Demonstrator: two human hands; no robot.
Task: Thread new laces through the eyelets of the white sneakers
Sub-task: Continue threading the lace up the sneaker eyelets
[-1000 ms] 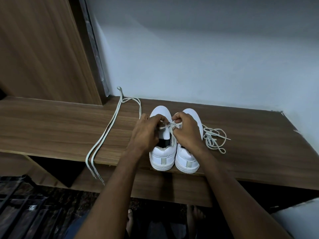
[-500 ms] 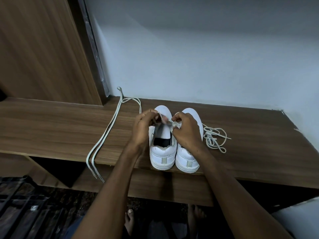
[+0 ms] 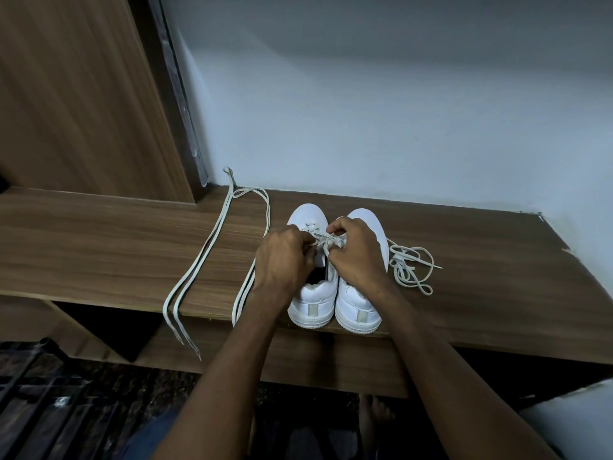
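Observation:
Two white sneakers stand side by side at the front edge of the wooden shelf (image 3: 464, 260), heels toward me. Over the left sneaker (image 3: 311, 303), my left hand (image 3: 282, 257) and my right hand (image 3: 356, 252) each pinch an end of a white lace (image 3: 323, 240) that runs across its eyelets. My right hand covers most of the right sneaker (image 3: 360, 313). A long loose lace (image 3: 212, 240) lies in a loop to the left, its ends hanging over the shelf edge. A bunched lace (image 3: 411, 267) lies right of the shoes.
A wooden cabinet side (image 3: 83, 94) rises at the left and a pale wall (image 3: 381, 111) stands behind the shelf. Below are a lower wooden board (image 3: 298, 363), a dark floor, a dark grate (image 3: 39, 410) at bottom left and my bare foot (image 3: 376, 413).
My left hand dipped back down over the left sneaker's opening after lifting slightly. Both hands stay close together on the lace; the shoes and loose laces have not moved.

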